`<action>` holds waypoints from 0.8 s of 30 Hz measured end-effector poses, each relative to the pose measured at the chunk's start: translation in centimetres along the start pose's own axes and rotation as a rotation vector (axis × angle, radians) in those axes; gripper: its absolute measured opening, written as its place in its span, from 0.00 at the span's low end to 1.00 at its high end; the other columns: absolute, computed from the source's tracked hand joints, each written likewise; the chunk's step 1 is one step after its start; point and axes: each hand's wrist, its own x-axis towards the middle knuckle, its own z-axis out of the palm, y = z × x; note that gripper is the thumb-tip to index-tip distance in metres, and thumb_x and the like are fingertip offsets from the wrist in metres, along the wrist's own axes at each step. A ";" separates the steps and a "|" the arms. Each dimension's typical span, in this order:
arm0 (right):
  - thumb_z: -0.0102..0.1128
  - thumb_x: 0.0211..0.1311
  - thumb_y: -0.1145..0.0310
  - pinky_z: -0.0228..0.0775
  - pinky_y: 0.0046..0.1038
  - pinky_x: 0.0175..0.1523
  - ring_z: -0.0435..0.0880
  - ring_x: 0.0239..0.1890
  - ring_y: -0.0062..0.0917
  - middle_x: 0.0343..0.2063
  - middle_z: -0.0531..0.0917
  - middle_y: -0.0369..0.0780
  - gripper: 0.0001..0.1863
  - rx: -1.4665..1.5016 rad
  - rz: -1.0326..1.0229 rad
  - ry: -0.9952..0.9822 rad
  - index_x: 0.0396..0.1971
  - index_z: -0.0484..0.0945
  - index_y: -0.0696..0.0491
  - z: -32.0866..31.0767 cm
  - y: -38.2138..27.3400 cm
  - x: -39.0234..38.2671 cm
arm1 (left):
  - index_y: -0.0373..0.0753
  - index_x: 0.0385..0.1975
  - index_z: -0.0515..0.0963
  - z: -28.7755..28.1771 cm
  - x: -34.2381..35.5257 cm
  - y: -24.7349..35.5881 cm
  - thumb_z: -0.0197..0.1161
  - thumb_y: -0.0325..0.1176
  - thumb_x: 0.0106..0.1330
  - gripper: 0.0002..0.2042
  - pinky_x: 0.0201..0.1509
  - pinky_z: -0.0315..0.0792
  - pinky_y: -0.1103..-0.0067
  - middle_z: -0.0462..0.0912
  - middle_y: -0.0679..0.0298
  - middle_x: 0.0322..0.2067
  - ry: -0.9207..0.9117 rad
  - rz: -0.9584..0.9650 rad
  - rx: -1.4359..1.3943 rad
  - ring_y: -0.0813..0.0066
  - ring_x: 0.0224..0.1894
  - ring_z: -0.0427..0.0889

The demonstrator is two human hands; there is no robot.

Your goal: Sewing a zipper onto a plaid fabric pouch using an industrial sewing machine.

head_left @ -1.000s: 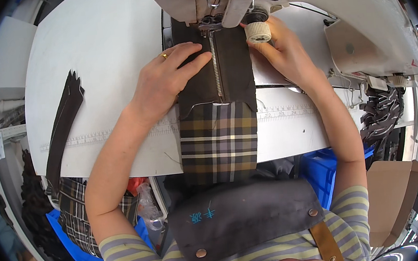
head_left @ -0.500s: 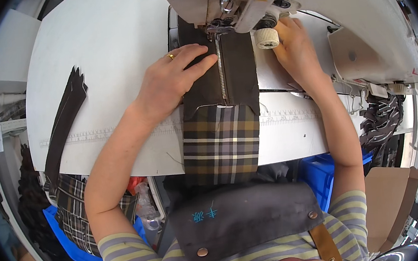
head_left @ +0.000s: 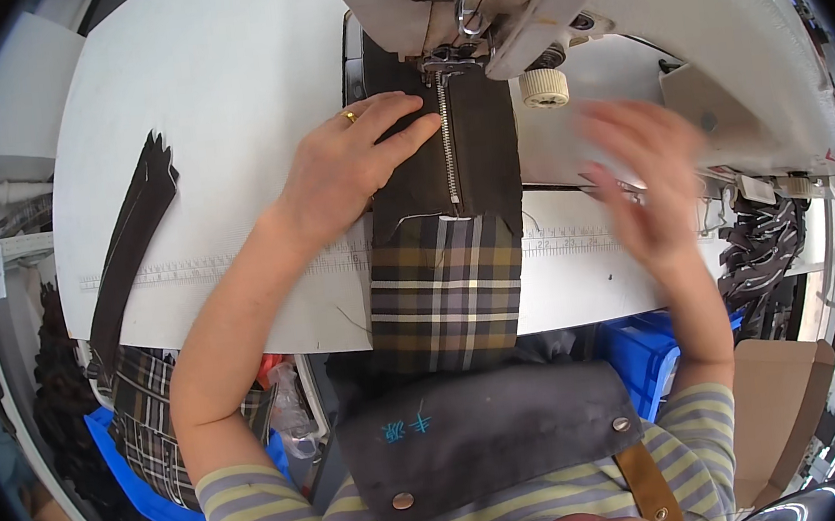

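A dark brown fabric panel [head_left: 487, 143] with a metal zipper [head_left: 448, 147] down its middle lies under the presser foot [head_left: 449, 65] of a sewing machine. Its near end joins a plaid cloth [head_left: 445, 288] that hangs over the table's front edge. My left hand [head_left: 353, 161] rests flat on the panel's left side, fingers spread beside the zipper, pressing on it without gripping. Off to the right, in the air over the table, is my right hand [head_left: 646, 178]. It is blurred by motion; thumb and fingers look apart, and I see nothing held in it.
Overhead looms the machine head [head_left: 534, 8] with its cream knob [head_left: 544, 89]. Dark fabric strips [head_left: 134, 242] lie at the table's left. A printed ruler scale [head_left: 267, 262] crosses the white tabletop. Below stand blue bins [head_left: 637, 350], one with plaid pieces [head_left: 141, 418], and a cardboard box [head_left: 778, 407].
My right hand has come away from beside the machine's knob, moving right and toward me. My left hand stays on the panel. The whole view has shifted slightly.
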 end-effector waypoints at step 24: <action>0.52 0.70 0.59 0.71 0.30 0.57 0.80 0.53 0.28 0.54 0.79 0.40 0.23 0.546 1.510 0.399 0.61 0.70 0.53 -34.9 45.6 -21.5 | 0.43 0.46 0.80 0.3 -0.1 -0.1 0.59 0.23 0.49 0.20 0.46 0.79 0.75 0.79 0.62 0.45 0.024 0.010 -0.020 0.65 0.47 0.81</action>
